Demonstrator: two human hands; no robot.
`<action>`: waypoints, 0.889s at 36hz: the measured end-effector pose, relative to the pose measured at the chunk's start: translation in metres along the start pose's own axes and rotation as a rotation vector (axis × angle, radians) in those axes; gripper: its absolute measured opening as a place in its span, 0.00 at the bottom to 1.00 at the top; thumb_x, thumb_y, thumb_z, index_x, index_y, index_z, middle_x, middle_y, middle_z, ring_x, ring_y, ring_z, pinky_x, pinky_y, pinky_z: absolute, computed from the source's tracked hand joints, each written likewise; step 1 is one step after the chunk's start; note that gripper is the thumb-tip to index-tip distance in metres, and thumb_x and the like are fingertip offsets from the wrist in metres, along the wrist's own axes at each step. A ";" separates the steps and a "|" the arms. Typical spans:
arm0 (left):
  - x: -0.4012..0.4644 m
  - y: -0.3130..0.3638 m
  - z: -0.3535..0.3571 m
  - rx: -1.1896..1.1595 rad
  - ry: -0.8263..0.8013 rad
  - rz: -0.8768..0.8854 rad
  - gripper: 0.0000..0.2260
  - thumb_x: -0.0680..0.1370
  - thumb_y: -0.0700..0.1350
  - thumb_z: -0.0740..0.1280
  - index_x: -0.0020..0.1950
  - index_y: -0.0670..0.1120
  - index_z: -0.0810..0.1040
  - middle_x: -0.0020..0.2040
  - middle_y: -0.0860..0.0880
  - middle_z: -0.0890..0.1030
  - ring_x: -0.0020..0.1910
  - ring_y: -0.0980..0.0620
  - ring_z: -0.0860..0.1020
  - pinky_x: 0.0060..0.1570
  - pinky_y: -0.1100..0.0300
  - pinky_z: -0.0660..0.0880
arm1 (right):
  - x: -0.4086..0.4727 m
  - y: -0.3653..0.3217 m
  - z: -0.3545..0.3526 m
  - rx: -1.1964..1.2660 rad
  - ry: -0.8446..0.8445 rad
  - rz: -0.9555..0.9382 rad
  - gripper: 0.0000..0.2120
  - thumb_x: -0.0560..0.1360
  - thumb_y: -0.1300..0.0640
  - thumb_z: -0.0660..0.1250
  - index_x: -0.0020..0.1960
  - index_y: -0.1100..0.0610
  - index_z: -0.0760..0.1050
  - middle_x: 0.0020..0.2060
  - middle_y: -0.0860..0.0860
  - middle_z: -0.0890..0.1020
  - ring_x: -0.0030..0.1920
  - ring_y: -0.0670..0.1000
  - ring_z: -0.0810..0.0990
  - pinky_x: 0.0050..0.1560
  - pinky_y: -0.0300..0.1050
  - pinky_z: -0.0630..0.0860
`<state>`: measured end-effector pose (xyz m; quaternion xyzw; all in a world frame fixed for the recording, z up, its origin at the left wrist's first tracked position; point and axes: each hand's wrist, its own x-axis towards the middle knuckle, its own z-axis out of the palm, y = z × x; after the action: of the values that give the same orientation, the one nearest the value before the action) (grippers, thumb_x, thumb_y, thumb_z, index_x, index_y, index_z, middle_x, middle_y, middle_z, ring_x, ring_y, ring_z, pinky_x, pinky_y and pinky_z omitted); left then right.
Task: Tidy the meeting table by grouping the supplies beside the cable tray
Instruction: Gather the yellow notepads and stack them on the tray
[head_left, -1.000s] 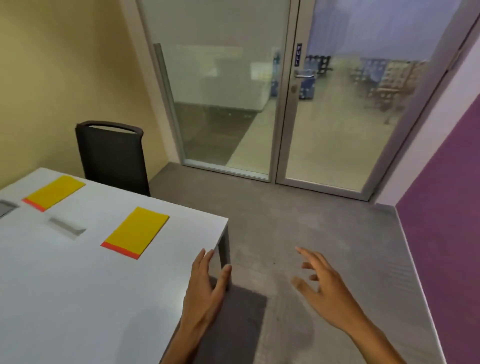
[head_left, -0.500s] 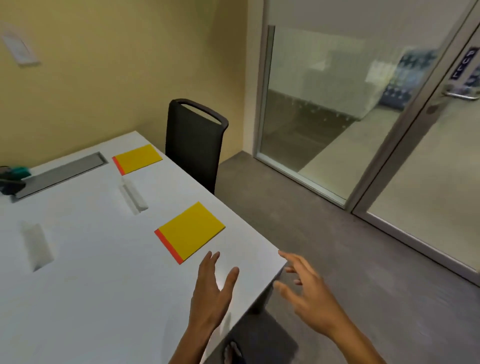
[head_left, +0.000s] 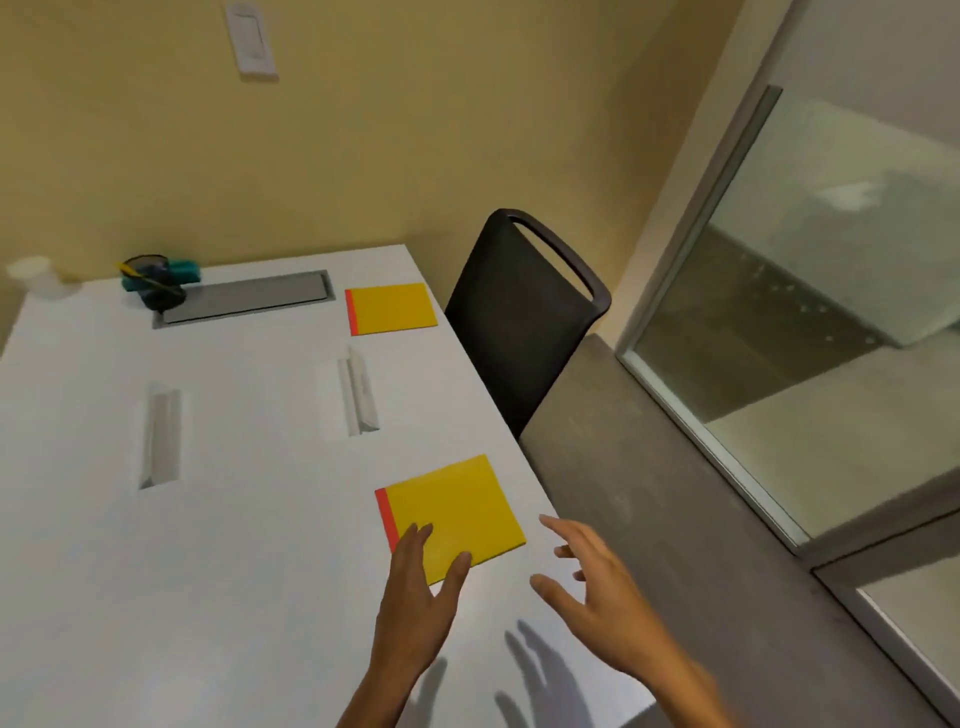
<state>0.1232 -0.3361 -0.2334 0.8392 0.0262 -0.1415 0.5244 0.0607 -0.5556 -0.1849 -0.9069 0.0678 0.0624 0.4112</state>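
Both hands low center, fingers spread, gripping nothing: left hand (head_left: 410, 597) overlaps the near corner of the near yellow notepad (head_left: 452, 514); contact unclear. Right hand (head_left: 592, 577) hovers just right of it. White counter (head_left: 218, 571) carries two folded white cards, one mid-left (head_left: 161, 436), one center (head_left: 358, 389). Second yellow notepad (head_left: 392, 308) sits just right of the cable tray (head_left: 244, 301), upper center. Dark cup (head_left: 153, 283) at the tray's left end holds what looks like a yellow pencil; teal item (head_left: 184, 270) beside it. White cup (head_left: 34, 275) upper left, contents unseen. Task looks barely started: near notepad and cards still scattered.
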 end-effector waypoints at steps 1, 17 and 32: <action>0.004 -0.001 0.001 -0.008 0.014 -0.022 0.35 0.71 0.68 0.60 0.76 0.55 0.63 0.79 0.53 0.61 0.77 0.50 0.63 0.71 0.48 0.65 | 0.010 0.000 -0.001 -0.005 -0.017 -0.016 0.26 0.79 0.40 0.66 0.71 0.28 0.58 0.67 0.24 0.62 0.65 0.33 0.69 0.61 0.34 0.71; 0.074 -0.037 0.048 0.054 0.214 -0.352 0.35 0.76 0.62 0.67 0.77 0.48 0.60 0.75 0.45 0.66 0.70 0.42 0.71 0.65 0.44 0.74 | 0.187 0.015 0.008 -0.223 -0.428 -0.258 0.33 0.79 0.43 0.67 0.80 0.46 0.59 0.76 0.45 0.66 0.72 0.48 0.70 0.70 0.47 0.70; 0.115 -0.066 0.117 0.384 0.439 -0.740 0.52 0.70 0.71 0.67 0.80 0.41 0.49 0.79 0.41 0.60 0.77 0.39 0.61 0.73 0.47 0.64 | 0.258 0.065 0.048 -0.467 -0.764 -0.384 0.48 0.76 0.47 0.72 0.83 0.48 0.42 0.79 0.54 0.58 0.76 0.59 0.63 0.72 0.55 0.68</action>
<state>0.1962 -0.4227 -0.3690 0.8652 0.4073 -0.1407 0.2561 0.3004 -0.5806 -0.3074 -0.8833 -0.2722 0.3273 0.1965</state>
